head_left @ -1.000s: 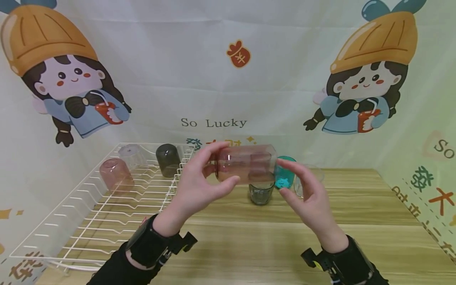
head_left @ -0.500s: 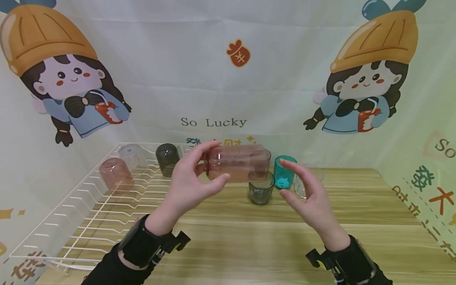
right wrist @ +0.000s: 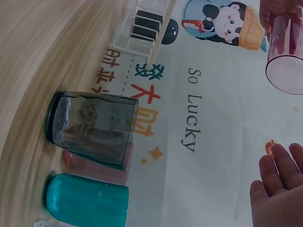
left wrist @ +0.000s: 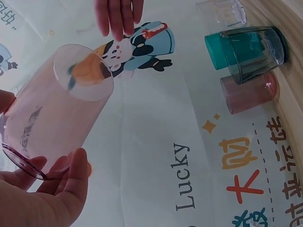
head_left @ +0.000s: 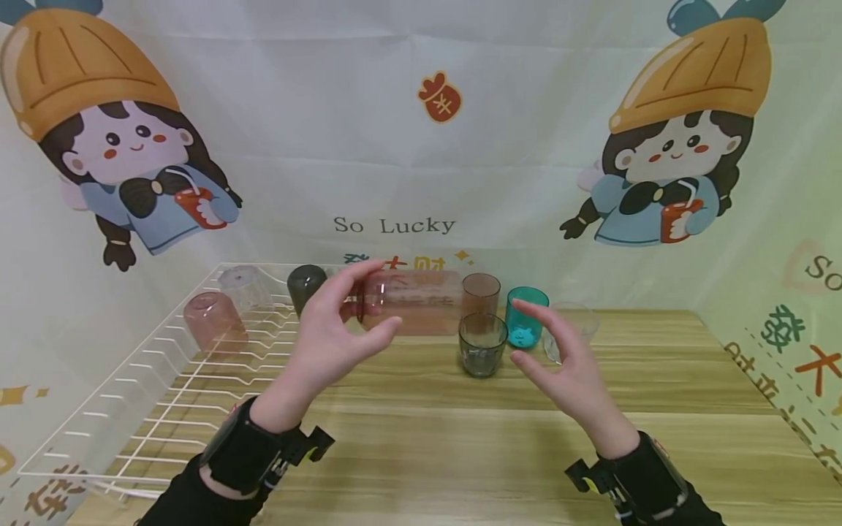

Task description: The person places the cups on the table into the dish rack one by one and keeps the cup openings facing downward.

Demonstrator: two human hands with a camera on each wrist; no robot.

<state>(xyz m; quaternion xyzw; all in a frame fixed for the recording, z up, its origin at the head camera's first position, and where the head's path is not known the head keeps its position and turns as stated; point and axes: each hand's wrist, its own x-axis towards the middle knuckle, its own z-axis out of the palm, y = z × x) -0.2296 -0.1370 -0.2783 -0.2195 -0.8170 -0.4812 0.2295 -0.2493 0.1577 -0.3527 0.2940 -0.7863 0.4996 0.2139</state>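
Note:
My left hand [head_left: 329, 332] grips a tall pink drinking glass [head_left: 417, 303] by its base end, thumb and fingers around it. The glass lies sideways in the air, its mouth [left wrist: 84, 72] pointing right. Apart from it, my right hand [head_left: 569, 369] hovers with nothing held, thumb and fingers spread, in front of a teal glass [head_left: 524, 325] in the head view. On the table beyond the hands are a grey glass [head_left: 483, 351], a second pink glass [head_left: 482, 292] behind it, and a clear glass [head_left: 572, 329] partly hidden by my right hand.
At left stands a white wire dish rack [head_left: 158, 420]. Upside down in it are a pink glass [head_left: 213, 321], a clear glass [head_left: 245, 287] and a dark grey glass [head_left: 305, 288], partly behind my left hand. A printed cloth [head_left: 421, 168] hangs behind the wooden table [head_left: 460, 453].
My left hand has carried the pink glass leftward, away from my right hand and towards the rack. The right hand has stayed almost where it was, and the glasses behind show more.

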